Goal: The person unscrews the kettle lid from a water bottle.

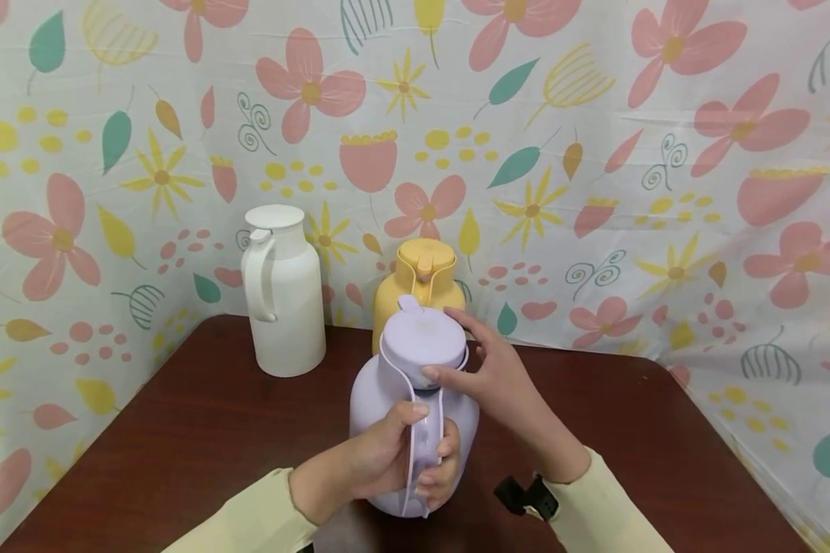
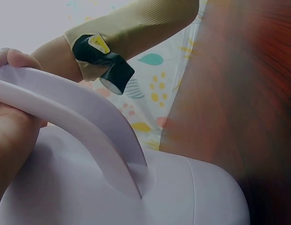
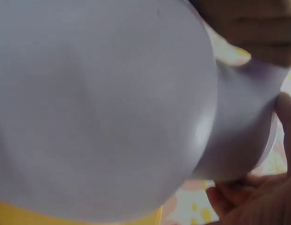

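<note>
Head view: your left hand (image 1: pixel 380 457) grips the handle (image 1: pixel 426 453) of the lilac jug (image 1: pixel 375 399). Your left fingers are clamped round it from the right side, and your thumb presses on its left side near the top. Your right hand (image 1: pixel 501 376) holds the lilac lid (image 1: pixel 425 338) above your left fingers. Your right thumb touches the near side of the lid and your index finger reaches round to its far right edge, so that these two digits stand apart with the lid between them.

Locate the lilac jug directly in front of your left fingers and below your right fingers, its handle facing you. You cannot tell from these views whether its base touches the dark red table (image 1: pixel 263 438). A small tab (image 1: pixel 410 303) rises at the far edge of the lid, across from your right thumb.

Find the yellow jug (image 1: pixel 386 303) just beyond your right fingertips, partly hidden by the lilac jug. Find the white jug (image 1: pixel 287 322) farther off, beyond your left fingers and to their left. A floral cloth (image 1: pixel 574 92) hangs behind all three jugs.

Left wrist view: your left palm lies against the handle. Behind your right fingers, a black device (image 2: pixel 116 72) with a yellow label hangs at the cuff of your pale yellow sleeve (image 2: pixel 145 26).
</note>
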Demonstrator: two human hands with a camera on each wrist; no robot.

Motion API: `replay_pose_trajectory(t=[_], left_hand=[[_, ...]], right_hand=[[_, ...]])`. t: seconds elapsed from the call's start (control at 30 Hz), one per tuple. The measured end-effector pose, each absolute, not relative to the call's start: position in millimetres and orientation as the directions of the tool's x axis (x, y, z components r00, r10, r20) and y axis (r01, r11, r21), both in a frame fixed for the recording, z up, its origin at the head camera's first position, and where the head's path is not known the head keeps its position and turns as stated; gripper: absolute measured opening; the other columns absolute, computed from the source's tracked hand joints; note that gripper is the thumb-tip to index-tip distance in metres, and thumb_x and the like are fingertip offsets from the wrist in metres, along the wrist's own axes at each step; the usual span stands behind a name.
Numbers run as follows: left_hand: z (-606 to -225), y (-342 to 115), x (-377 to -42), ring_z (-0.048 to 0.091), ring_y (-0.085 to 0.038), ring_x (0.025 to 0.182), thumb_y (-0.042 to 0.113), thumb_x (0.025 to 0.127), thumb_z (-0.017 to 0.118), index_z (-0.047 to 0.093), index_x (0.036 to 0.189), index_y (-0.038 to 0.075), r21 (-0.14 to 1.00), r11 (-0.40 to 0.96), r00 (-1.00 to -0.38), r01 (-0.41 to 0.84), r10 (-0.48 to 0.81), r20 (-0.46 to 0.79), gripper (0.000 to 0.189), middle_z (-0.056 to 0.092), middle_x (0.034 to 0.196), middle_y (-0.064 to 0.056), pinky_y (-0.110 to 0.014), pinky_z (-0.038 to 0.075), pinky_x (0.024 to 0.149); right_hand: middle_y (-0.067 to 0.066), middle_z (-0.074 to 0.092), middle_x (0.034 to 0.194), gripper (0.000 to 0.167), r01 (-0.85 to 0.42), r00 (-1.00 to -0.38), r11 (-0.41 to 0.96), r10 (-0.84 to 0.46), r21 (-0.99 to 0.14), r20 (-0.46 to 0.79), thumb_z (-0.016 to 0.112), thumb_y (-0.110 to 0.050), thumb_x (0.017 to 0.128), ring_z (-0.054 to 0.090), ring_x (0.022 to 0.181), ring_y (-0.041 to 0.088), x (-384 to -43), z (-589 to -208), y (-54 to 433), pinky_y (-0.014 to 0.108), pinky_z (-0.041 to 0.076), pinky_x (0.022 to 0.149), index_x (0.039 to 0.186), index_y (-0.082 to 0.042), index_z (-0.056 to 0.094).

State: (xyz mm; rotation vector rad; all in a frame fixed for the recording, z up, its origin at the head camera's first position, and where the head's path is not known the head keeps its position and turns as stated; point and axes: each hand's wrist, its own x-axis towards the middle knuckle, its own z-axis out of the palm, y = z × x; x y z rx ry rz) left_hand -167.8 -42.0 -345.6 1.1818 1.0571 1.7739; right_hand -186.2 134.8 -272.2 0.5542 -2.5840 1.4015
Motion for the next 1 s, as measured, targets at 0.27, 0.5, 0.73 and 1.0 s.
replay_pose_trajectory(t=[0.27,0.5,0.73,1.0], left_hand=[[-344.1,-41.7,-166.8,0.038,-0.003,0.056,0.072,0.092,0.038,0.045,0.087,0.029,0.911,-0.393,-0.286,-0.126,0.894,0.346,0.044,0.044,0.068,0.016,-0.023,0.043,0.063],[-343.4,-40.1,-166.2,0.035,-0.004,0.055,0.071,0.093,0.038,0.044,0.085,0.028,0.908,-0.401,-0.291,-0.124,0.889,0.353,0.044,0.040,0.067,0.016,-0.024,0.041,0.061],[-343.9,-40.4,-166.5,0.036,-0.004,0.054,0.072,0.092,0.038,0.043,0.084,0.028,0.912,-0.391,-0.296,-0.123,0.892,0.343,0.045,0.040,0.066,0.016,-0.023,0.041,0.061],[-344.4,-44.2,-165.5,0.039,-0.003,0.056,0.070,0.092,0.039,0.045,0.084,0.027,0.919,-0.372,-0.332,-0.128,0.890,0.313,0.045,0.044,0.066,0.018,-0.022,0.040,0.061]], right_hand=[[0.020,0.054,0.150,0.082,-0.451,-0.869,0.428,-0.411,-0.783,0.276,0.082,-0.033,0.086,0.059,0.130,0.038,-203.2,-273.9,150.8,0.042,0.053,0.098,0.154,-0.010,0.043],[0.023,0.052,0.145,0.088,-0.483,-0.759,0.199,-0.580,-0.853,0.295,0.081,-0.035,0.087,0.061,0.119,0.014,-227.1,-280.2,159.0,0.025,0.054,0.093,0.155,0.000,0.037],[-0.017,0.057,0.136,0.093,-0.504,-0.640,0.095,-0.709,-0.859,0.297,0.081,-0.035,0.087,0.060,0.118,0.001,-248.2,-278.0,164.4,0.022,0.053,0.095,0.155,0.006,0.032],[0.023,0.042,0.156,0.097,-0.497,-0.626,0.120,-0.735,-0.860,0.259,0.077,-0.038,0.090,0.052,0.126,-0.004,-250.3,-277.3,167.8,0.018,0.049,0.101,0.160,0.002,0.022]])
